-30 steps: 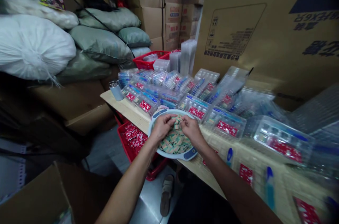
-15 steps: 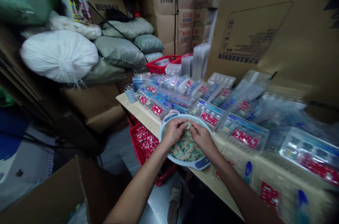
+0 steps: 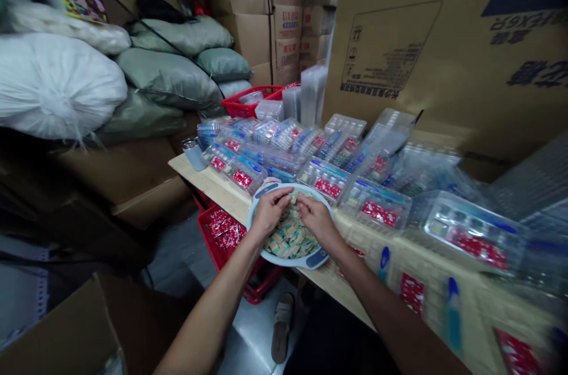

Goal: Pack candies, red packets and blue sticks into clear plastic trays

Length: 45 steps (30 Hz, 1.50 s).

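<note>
A light-blue basin (image 3: 255, 209) sits on the table's front edge, full of small flat green-and-beige pieces (image 3: 290, 236). Over the basin's far half, my left hand (image 3: 270, 210) has thumb and fingers pinched together on one small green-and-beige piece. My right hand (image 3: 318, 220) is close beside it, also with thumb and fingertips pressed together. What lies in the right fingertips is too small to make out. Behind the basin are clear plastic trays (image 3: 326, 177) holding blue-handled items and red packets with white dots.
A wooden table (image 3: 222, 188) carries stacked clear packs and a light-blue cup (image 3: 194, 155). Below is a red basket (image 3: 208, 239) of red packets. A large carton (image 3: 390, 26) stands behind; sacks (image 3: 168, 76) are piled left. An open cardboard box (image 3: 66, 327) is at lower left.
The view has turned to the right, so the surroundings have slid left in the picture. Both hands stay over the basin with fingers pinched; the fingertips are slightly further apart.
</note>
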Motion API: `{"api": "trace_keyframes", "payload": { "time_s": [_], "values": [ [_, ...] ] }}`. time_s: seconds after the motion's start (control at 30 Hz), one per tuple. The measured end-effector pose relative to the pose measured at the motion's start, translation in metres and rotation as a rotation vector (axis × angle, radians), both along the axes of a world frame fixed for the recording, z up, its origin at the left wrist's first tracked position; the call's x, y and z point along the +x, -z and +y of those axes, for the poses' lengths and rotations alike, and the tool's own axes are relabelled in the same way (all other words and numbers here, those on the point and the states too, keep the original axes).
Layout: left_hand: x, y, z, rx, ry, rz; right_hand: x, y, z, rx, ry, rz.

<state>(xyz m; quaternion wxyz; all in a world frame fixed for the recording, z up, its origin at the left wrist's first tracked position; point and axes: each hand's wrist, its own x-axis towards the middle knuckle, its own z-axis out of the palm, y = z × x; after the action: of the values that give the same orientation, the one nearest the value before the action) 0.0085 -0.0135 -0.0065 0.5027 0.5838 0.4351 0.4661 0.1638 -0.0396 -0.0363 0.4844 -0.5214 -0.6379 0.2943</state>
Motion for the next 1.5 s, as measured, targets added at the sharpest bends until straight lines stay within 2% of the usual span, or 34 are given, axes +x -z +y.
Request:
{"api": "trace_keyframes", "payload": {
  "time_s": [0.13,0.23,0.37,0.47,0.7,0.93,1.03,1.1,1.2,1.3,1.4,1.5],
  "values": [
    [0.0,-0.004,-0.001,-0.147,0.051,-0.155,0.0,-0.004,-0.003,0.008,0.021,0.047],
    [-0.002,-0.012,-0.001,-0.3,0.082,-0.342,-0.001,-0.012,-0.012,0.09,0.047,0.06],
    [-0.005,-0.022,-0.001,-0.435,0.117,-0.5,-0.002,-0.025,-0.024,0.261,0.022,-0.05],
    [-0.004,-0.024,-0.001,-0.478,0.135,-0.573,-0.004,-0.028,-0.028,0.346,-0.007,-0.15],
    [-0.005,-0.02,0.001,-0.479,0.188,-0.602,-0.012,-0.017,-0.025,0.393,-0.005,-0.38],
    [-0.006,-0.021,0.002,-0.483,0.184,-0.581,-0.011,-0.017,-0.023,0.343,0.041,-0.274],
    [-0.004,-0.023,0.002,-0.483,0.167,-0.535,-0.01,-0.023,-0.021,0.323,0.012,-0.233],
    [-0.004,-0.023,0.003,-0.46,0.135,-0.49,0.0,-0.029,-0.027,0.318,0.074,-0.146],
    [-0.001,-0.025,0.003,-0.324,0.03,-0.372,0.036,-0.037,-0.059,0.305,0.238,-0.076],
    [0.011,-0.036,-0.004,-0.141,0.004,-0.175,0.074,-0.036,-0.117,0.215,0.259,-0.284],
    [0.044,-0.055,-0.017,0.044,0.212,0.112,0.092,-0.027,-0.176,0.045,0.145,-0.621],
    [0.095,-0.066,-0.026,0.299,0.484,0.474,0.089,-0.018,-0.211,-0.076,0.029,-0.828]
  ]
}}
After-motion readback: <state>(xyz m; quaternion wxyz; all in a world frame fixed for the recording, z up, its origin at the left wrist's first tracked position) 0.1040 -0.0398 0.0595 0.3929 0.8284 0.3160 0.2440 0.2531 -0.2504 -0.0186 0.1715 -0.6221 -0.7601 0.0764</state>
